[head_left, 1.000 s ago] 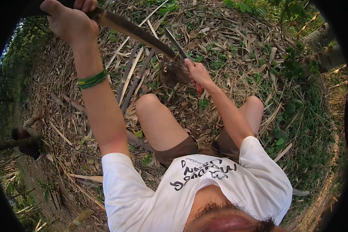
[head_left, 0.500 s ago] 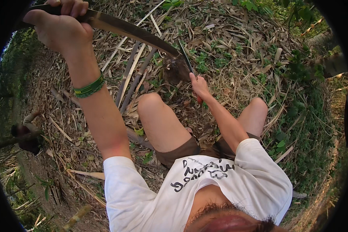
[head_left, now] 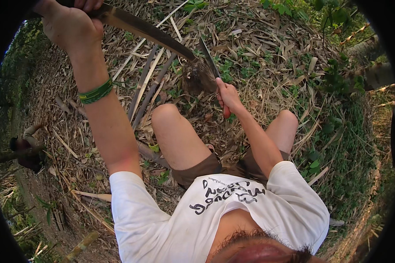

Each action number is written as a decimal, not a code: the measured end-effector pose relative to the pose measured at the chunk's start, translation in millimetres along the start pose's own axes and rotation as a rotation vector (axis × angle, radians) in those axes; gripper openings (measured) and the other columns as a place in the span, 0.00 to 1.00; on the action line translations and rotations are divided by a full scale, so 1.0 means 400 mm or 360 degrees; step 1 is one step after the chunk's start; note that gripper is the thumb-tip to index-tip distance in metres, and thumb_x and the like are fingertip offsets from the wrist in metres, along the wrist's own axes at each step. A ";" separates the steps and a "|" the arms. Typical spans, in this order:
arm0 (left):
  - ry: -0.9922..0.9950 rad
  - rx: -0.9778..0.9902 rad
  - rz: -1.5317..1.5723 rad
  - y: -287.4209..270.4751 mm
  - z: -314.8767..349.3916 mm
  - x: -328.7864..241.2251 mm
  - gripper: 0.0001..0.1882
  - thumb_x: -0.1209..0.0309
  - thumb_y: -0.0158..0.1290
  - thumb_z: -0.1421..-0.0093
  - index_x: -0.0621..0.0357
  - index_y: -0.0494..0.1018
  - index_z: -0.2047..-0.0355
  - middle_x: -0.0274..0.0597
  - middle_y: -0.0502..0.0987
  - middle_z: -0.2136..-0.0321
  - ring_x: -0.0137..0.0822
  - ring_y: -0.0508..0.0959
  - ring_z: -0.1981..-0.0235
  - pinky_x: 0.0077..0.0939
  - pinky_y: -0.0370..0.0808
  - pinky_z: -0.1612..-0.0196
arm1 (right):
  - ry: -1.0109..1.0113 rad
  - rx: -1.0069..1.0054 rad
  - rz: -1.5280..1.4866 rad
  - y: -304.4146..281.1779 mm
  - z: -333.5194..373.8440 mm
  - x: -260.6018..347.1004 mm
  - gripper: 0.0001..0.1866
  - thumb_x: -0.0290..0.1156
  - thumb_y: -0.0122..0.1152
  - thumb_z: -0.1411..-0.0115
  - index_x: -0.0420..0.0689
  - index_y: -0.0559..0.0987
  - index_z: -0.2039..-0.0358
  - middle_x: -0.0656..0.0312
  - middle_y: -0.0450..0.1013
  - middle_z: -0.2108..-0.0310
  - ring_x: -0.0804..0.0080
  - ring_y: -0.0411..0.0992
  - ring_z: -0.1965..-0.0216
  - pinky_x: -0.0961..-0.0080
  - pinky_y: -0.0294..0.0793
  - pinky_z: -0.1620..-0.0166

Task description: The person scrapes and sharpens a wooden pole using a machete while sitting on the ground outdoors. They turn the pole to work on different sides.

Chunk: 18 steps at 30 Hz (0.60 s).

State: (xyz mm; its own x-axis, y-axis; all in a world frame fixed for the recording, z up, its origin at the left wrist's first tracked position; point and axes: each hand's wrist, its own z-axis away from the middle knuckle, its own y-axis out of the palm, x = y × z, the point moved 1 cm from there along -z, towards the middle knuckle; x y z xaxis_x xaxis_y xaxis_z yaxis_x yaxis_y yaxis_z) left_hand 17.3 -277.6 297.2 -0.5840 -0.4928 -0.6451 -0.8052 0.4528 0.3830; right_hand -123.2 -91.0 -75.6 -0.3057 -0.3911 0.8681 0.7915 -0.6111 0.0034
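Observation:
My left hand [head_left: 72,26], raised at the upper left, is closed round a long split bamboo piece [head_left: 145,30], dark on one face and brown on the other. The piece slants down to the right, its lower end at the top of a brown stump [head_left: 198,76]. A green band circles my left wrist. In front of my knees, my right hand [head_left: 227,95] grips a long-bladed knife [head_left: 210,57] by its reddish handle. The blade points away and slightly left, just right of the bamboo's end and apart from it.
Several split bamboo strips [head_left: 150,85] lie left of the stump on dry leaf litter. Green plants [head_left: 338,79] and a trunk [head_left: 377,76] stand at the right. Another person [head_left: 28,149] is at the far left. My bare knees flank the ground before me.
The bamboo and my left hand have shifted a little up and left. A gap now shows between the knife blade and the bamboo's end, where they were close before.

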 end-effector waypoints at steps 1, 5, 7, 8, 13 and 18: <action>-0.0023 0.0035 0.0021 -0.014 -0.006 0.007 0.28 0.41 0.43 0.31 0.48 0.62 0.78 0.23 0.54 0.88 0.22 0.53 0.88 0.15 0.53 0.85 | 0.0012 -0.0003 0.0031 0.003 0.010 0.007 0.28 0.57 0.50 0.30 0.46 0.68 0.76 0.69 0.63 0.83 0.78 0.60 0.85 0.75 0.63 0.80; -0.0217 0.0275 0.0044 -0.142 -0.108 0.091 0.34 0.36 0.31 0.31 0.55 0.63 0.73 0.32 0.57 0.84 0.30 0.56 0.83 0.25 0.59 0.77 | -0.0234 0.0023 0.0061 -0.011 0.010 0.080 0.29 0.57 0.50 0.30 0.43 0.69 0.76 0.69 0.63 0.85 0.78 0.62 0.86 0.75 0.64 0.80; -0.0253 0.0351 0.0024 -0.164 -0.126 0.109 0.37 0.35 0.27 0.30 0.58 0.63 0.71 0.37 0.59 0.82 0.33 0.57 0.80 0.31 0.62 0.72 | -0.0381 0.0038 -0.0001 -0.018 0.020 0.172 0.29 0.57 0.49 0.30 0.43 0.69 0.76 0.68 0.63 0.86 0.78 0.62 0.87 0.76 0.63 0.81; -0.0261 0.0336 0.0014 -0.156 -0.129 0.100 0.36 0.36 0.27 0.29 0.59 0.63 0.71 0.37 0.59 0.82 0.33 0.57 0.80 0.31 0.61 0.72 | -0.0387 0.0044 -0.0052 -0.024 0.030 0.208 0.29 0.58 0.49 0.30 0.43 0.69 0.75 0.69 0.63 0.85 0.79 0.61 0.86 0.77 0.63 0.81; -0.0444 0.0063 0.0134 -0.023 -0.003 0.155 0.28 0.39 0.44 0.31 0.49 0.63 0.76 0.25 0.56 0.88 0.21 0.56 0.88 0.17 0.56 0.85 | -0.0446 0.0062 -0.0133 -0.042 0.052 0.286 0.29 0.57 0.48 0.29 0.43 0.69 0.74 0.68 0.63 0.85 0.79 0.61 0.87 0.77 0.62 0.82; -0.0383 0.0415 0.0028 -0.160 -0.116 0.107 0.23 0.53 0.32 0.27 0.59 0.64 0.69 0.38 0.59 0.80 0.33 0.59 0.78 0.31 0.61 0.72 | -0.0388 0.0072 -0.0042 -0.087 0.055 0.227 0.28 0.58 0.48 0.29 0.44 0.70 0.72 0.69 0.61 0.85 0.80 0.59 0.86 0.78 0.60 0.81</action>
State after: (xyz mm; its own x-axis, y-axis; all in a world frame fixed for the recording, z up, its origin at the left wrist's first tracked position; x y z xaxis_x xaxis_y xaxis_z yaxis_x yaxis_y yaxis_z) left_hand 38.9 -362.1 275.8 -0.5315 -0.3082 -0.7890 -0.7237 0.6493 0.2339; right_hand -167.0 -90.2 14.1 -0.1942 -0.1944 0.9615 0.8094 -0.5855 0.0451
